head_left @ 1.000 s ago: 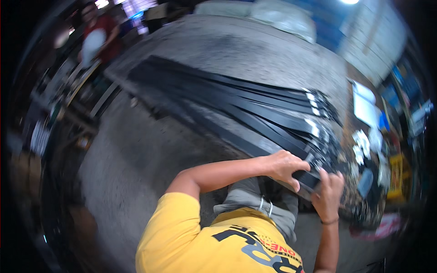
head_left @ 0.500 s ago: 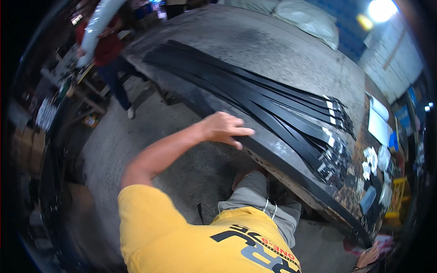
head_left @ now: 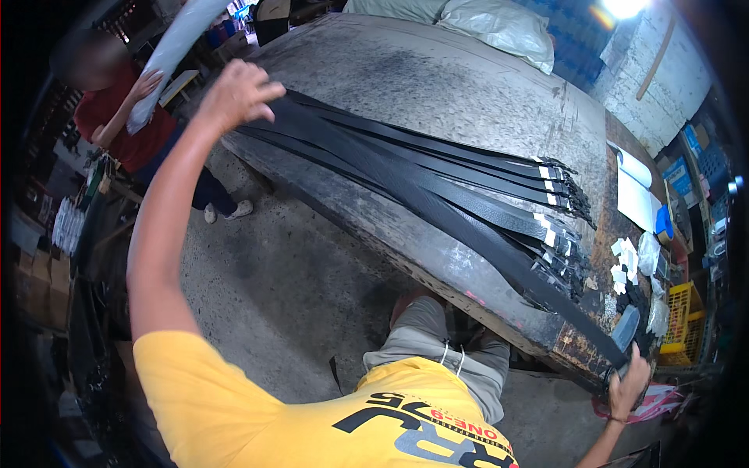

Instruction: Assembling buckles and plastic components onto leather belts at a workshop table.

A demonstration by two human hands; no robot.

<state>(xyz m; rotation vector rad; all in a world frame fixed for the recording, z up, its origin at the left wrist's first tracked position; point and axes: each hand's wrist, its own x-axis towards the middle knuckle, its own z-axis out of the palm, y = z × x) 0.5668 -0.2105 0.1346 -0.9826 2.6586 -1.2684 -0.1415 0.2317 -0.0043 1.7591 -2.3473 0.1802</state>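
Note:
Several long black leather belts [head_left: 437, 168] lie side by side along a worn grey table [head_left: 437, 78], their buckle ends with white tags [head_left: 558, 203] bunched at the right. My left hand [head_left: 234, 93] is stretched far out to the left, pressing on the tail end of one belt [head_left: 468, 234] that runs diagonally over the table's near edge. My right hand [head_left: 628, 382] grips the buckle end of that same belt at the table's rusty right corner.
A person in a red shirt [head_left: 117, 117] stands at the left holding a long white roll [head_left: 179, 47]. White sacks [head_left: 484, 23] lie at the table's far end. Paper tags [head_left: 624, 261], plastic bags and a yellow crate [head_left: 677, 320] sit at the right.
My left hand has slid left along the belt from the buckle end to its tail, stretching it out. The right hand stays at the buckle end.

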